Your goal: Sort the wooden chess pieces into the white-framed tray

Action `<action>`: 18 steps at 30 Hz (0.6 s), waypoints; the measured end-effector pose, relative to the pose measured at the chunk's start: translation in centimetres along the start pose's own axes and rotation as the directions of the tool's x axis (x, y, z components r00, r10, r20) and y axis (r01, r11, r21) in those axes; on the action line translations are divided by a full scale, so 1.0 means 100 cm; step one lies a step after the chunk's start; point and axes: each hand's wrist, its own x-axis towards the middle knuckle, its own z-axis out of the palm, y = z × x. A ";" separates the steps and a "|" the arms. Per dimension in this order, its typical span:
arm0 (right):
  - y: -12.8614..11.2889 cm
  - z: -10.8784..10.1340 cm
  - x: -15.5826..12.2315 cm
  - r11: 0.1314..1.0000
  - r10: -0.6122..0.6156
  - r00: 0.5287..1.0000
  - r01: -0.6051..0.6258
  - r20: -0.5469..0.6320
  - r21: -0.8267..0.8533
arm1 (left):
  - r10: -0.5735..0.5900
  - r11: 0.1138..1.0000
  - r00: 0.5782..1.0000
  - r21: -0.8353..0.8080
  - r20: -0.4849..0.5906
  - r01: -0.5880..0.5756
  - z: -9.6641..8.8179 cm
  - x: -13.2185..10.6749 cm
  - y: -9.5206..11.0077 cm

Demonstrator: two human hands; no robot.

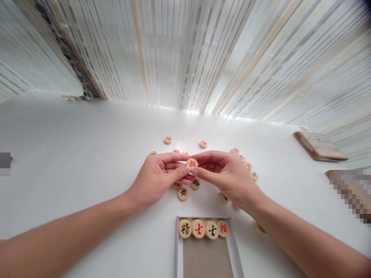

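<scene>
My left hand point(158, 175) and my right hand point(228, 173) meet above the white table point(72, 154), both pinching one round wooden chess piece point(191, 163) with a red character facing me. Several loose wooden pieces point(182, 193) with red or black characters lie scattered on the table under and around my hands. Near the front edge sits an open cardboard box point(178, 251); several pieces point(198, 228) stand in a row along its far end.
A closed box lid with a printed picture point(319, 146) lies at the far right of the table. A blurred-out object point(352, 193) sits near it. A striped wall rises behind the table's far edge.
</scene>
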 end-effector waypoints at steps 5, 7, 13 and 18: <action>0.001 0.000 -0.001 0.999 -0.024 1.000 0.024 -0.004 -0.031 | 0.019 1.000 1.000 0.009 0.008 -0.019 0.001 -0.001 0.001; 0.001 0.000 -0.001 0.999 -0.012 1.000 0.012 -0.007 -0.038 | 0.021 1.000 1.000 0.004 0.021 -0.021 0.002 -0.001 0.002; 0.005 0.000 -0.002 0.996 -0.011 0.999 0.008 -0.037 -0.090 | 0.020 1.000 0.998 0.015 0.061 -0.021 0.002 -0.002 0.001; 0.003 0.001 -0.002 0.997 -0.011 0.998 0.006 -0.062 -0.074 | 0.034 0.995 0.995 0.090 0.093 -0.043 0.002 -0.004 -0.001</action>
